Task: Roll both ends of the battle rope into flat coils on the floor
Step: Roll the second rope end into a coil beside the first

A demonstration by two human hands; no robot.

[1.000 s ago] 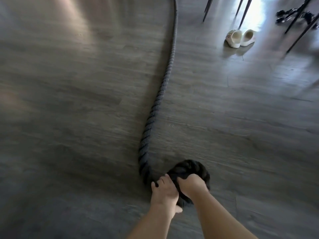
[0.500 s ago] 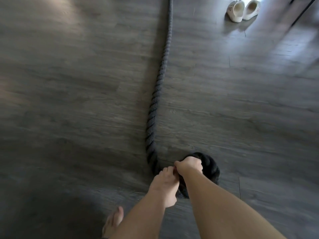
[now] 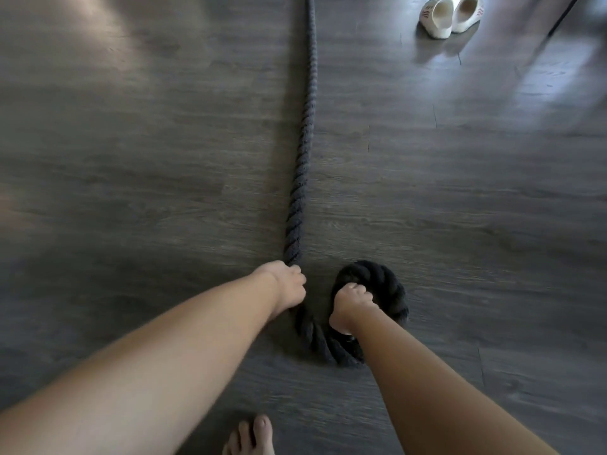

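Gripping rope (image 3: 300, 178) | left hand (image 3: 289, 285) fist on straight run | right hand (image 3: 349, 302) clutching coil (image 3: 391, 290)

Under your left hand (image 3: 289, 285) the rope (image 3: 303, 133) looks like thick twisted fibre, dark, matt and rough; by your right fingers (image 3: 356, 290) its coil (image 3: 391, 290) looks fuzzy; the floor (image 3: 131, 159) is grey wood-grain plank with a soft sheen; the shoes (image 3: 450, 14) far beyond your fingertips look smooth, off-white.

One rope (image 3: 300, 165), two slippers (image 3: 451, 14), two hands (image 3: 289, 285).
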